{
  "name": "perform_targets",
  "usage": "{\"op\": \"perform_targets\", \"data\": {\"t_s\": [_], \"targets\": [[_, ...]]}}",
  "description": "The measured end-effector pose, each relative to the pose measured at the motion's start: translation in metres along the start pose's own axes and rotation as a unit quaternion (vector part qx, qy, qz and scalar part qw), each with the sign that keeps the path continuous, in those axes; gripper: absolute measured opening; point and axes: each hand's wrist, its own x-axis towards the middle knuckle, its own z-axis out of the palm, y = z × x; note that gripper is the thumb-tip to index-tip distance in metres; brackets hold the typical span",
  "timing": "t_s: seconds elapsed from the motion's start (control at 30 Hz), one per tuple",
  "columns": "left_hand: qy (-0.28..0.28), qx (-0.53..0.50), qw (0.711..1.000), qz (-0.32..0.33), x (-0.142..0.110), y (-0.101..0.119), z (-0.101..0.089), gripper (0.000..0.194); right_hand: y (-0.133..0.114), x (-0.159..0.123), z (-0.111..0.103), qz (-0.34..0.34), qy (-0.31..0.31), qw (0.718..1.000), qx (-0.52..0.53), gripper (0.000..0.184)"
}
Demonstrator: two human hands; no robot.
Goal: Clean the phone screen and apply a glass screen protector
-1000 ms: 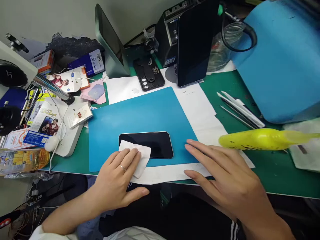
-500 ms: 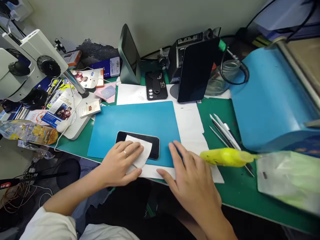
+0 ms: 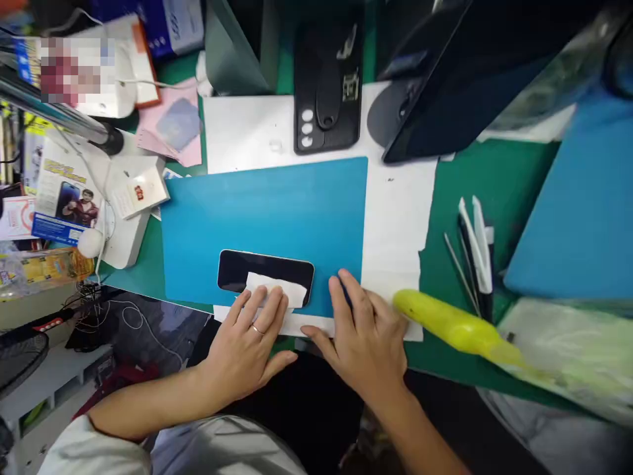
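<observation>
Near the front edge of the green tabletop, as the head view has it, a slim black-glass smartphone with a pale rim lies screen-up on a flat sky-blue rectangular mat, close to its 6 o'clock border. Taking the phone as the dial's centre, the left hand reaches in from 7 o'clock, its fingers straight and slightly parted, fingertips pressing a folded white tissue-like cloth on the glass, thumb out to the side. The right hand sits at 4 o'clock, loosely spread, gripping nothing I can see, its fingertips over the mat and apart from the phone.

I take this for wiping. To do it well, I'd keep the cloth flat under all the fingertips, press lightly and evenly, and stroke lengthwise, since the glass towards 10 and 12 o'clock lies uncovered. The right hand could steady the rim at 3 o'clock, where the phone might otherwise slide, without smudging the screen. I'd also mind the soft-looking yellow bottle at 4 o'clock, just beside that hand.
</observation>
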Motion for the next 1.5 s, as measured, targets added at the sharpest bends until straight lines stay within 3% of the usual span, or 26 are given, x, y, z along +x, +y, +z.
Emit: {"op": "perform_targets", "data": {"t_s": [0.23, 0.33, 0.5, 0.73, 1.03, 1.5], "targets": [[-0.014, -0.09, 0.995, 0.027, 0.009, -0.021, -0.01, 0.073, 0.002, 0.004, 0.001, 0.031, 0.003, 0.997, 0.064, 0.085], [-0.008, -0.066, 0.997, 0.044, 0.015, -0.015, -0.007, 0.07, 0.002, 0.004, 0.0, 0.027, 0.002, 0.997, 0.066, 0.083], [0.008, -0.049, 0.999, 0.014, 0.026, 0.006, -0.005, 0.064, 0.005, 0.001, -0.001, 0.021, 0.002, 0.995, 0.093, 0.082], [-0.025, -0.071, 0.997, -0.002, 0.02, 0.003, -0.014, 0.06, -0.001, 0.0, 0.003, 0.06, -0.033, 0.994, 0.085, 0.079], [-0.035, -0.073, 0.997, 0.018, 0.022, 0.019, -0.003, 0.065, 0.0, 0.006, 0.004, 0.042, 0.021, 0.996, 0.071, 0.08], [-0.015, -0.09, 0.996, -0.01, 0.034, 0.023, -0.001, 0.074, 0.003, 0.002, 0.004, 0.08, 0.017, 0.987, 0.139, 0.069]]}}
